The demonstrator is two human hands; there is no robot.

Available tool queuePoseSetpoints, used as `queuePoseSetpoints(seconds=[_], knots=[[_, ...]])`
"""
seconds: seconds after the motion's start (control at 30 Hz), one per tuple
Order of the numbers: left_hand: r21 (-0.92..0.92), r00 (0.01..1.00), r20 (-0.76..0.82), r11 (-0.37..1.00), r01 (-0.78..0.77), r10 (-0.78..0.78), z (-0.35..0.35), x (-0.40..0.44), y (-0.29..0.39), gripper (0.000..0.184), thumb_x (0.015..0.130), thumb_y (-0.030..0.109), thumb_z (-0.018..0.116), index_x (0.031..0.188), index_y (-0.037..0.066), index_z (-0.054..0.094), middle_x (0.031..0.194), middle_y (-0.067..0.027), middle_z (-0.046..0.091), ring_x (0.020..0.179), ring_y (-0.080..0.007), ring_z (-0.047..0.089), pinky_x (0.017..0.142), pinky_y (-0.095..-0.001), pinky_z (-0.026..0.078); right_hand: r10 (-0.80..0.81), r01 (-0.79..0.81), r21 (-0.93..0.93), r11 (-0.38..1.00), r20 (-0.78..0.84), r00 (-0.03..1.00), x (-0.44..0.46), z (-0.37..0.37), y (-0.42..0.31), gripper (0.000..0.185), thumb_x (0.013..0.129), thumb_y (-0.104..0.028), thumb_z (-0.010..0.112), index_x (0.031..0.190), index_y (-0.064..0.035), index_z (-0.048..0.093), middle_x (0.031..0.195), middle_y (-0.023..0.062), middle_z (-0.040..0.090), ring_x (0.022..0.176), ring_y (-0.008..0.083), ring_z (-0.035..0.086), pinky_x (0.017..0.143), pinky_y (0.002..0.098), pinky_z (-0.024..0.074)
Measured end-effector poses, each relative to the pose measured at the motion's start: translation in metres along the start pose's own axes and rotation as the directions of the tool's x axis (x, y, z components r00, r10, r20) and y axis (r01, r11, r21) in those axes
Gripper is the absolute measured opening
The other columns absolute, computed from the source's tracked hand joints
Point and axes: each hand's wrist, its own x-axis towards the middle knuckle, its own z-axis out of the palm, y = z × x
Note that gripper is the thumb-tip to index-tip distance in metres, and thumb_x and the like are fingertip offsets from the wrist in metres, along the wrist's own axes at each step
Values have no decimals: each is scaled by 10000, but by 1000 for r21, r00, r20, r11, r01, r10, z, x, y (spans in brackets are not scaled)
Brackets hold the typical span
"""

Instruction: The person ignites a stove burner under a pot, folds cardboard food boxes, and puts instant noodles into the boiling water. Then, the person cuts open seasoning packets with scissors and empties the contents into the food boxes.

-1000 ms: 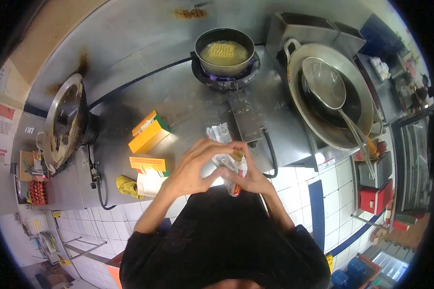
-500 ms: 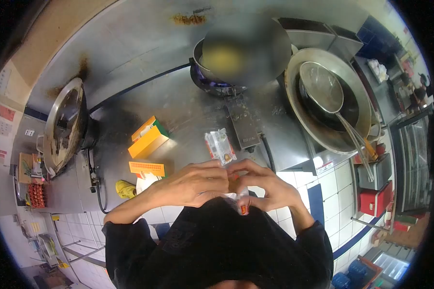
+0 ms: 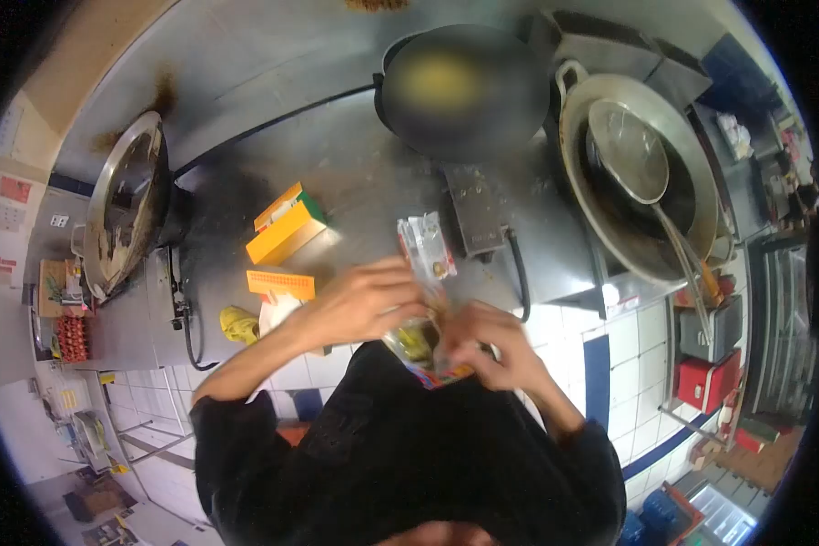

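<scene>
In front of my chest is a clear plastic packet with yellow-green contents and a coloured printed edge. My left hand is closed at its upper left side, fingertips together. Blurred by motion, my right hand grips the packet's right side. Just beyond my fingers, a clear and silver sachet with red print lies on the steel counter. To the left are an orange and green carton and a flat orange box.
A dark round pan sits at the back, its middle smeared with a yellow patch. A large metal wok holds a wire strainer at right. Another wok stands at left. A yellow cloth lies near the counter's front edge.
The packet between my hands has come into fuller view, showing its yellow-green contents. My right hand has shifted slightly right. The view has tilted, moving the pan higher.
</scene>
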Motion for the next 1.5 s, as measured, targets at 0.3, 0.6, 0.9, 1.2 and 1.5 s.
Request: queuePoseSetpoints(seconds=[0.3,0.6,0.9,1.2,1.5], knots=[[-690,710,5,512,512,-704,215,-94,-59,177,929,165,630,874,-2,614,683,-55,602,614,-85,521,579,-279,442,274,-239,162,957,-245,930,-23,76,235,126,916,-120,594,860,-26,533,748,14,505,761,85,471,685,278,412],[-730,617,-105,482,484,-780,209,-100,-69,83,929,60,588,941,-22,593,850,-54,640,832,-100,602,780,-273,483,218,-268,-182,946,-256,942,-16,69,222,221,885,-217,664,989,-33,599,893,108,626,853,280,616,802,344,475],[-761,534,-121,423,491,-837,233,-105,-76,124,858,-5,568,965,-6,632,828,-76,646,791,-114,611,717,-281,496,813,-857,247,453,281,511,-80,84,272,516,897,-233,669,1325,-17,478,1172,111,583,1100,211,558,967,306,438],[-536,734,-33,632,560,-678,147,-85,-100,273,771,-32,645,1043,-7,643,996,-127,695,962,-175,653,824,-313,500,575,-574,432,695,146,805,-59,62,228,597,856,-270,720,1346,-39,471,1246,61,551,1162,158,462,1011,333,382],[-492,832,344,671,555,-436,72,-7,-120,354,833,-32,611,1185,-52,579,1043,-117,655,899,-167,624,834,-277,495,460,-392,851,351,208,863,-40,20,161,614,855,-239,732,1356,-66,422,1228,43,587,1141,126,539,973,299,448]])
